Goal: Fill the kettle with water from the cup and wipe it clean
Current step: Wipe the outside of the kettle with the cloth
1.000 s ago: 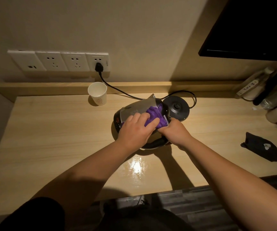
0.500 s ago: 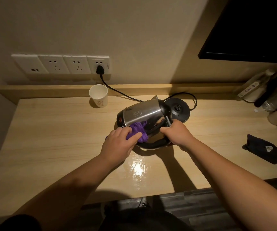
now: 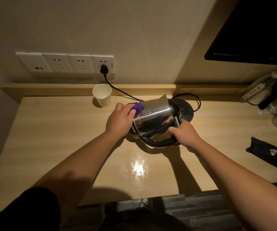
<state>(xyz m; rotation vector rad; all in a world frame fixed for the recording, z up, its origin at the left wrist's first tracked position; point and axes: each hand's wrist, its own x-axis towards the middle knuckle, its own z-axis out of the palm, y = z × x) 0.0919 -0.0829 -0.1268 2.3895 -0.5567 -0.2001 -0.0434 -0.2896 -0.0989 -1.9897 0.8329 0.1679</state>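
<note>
Fingers (image 3: 131, 114) of left hand (image 3: 117, 120) clenched round purple cloth (image 3: 137, 107), pressed against steel kettle (image 3: 154, 117); right hand (image 3: 183, 133) gripping its black handle, tilted on desk (image 3: 59, 130), beside base (image 3: 184, 109); paper cup (image 3: 102, 95) behind

Likely a hotel room: wall sockets (image 3: 64, 65), desk (image 3: 51, 134), bottled toiletries (image 3: 257, 88).

Wooden desk (image 3: 54, 147) bears paper cup (image 3: 102, 95), kettle base (image 3: 183, 110), black cloth (image 3: 267, 154)
</note>
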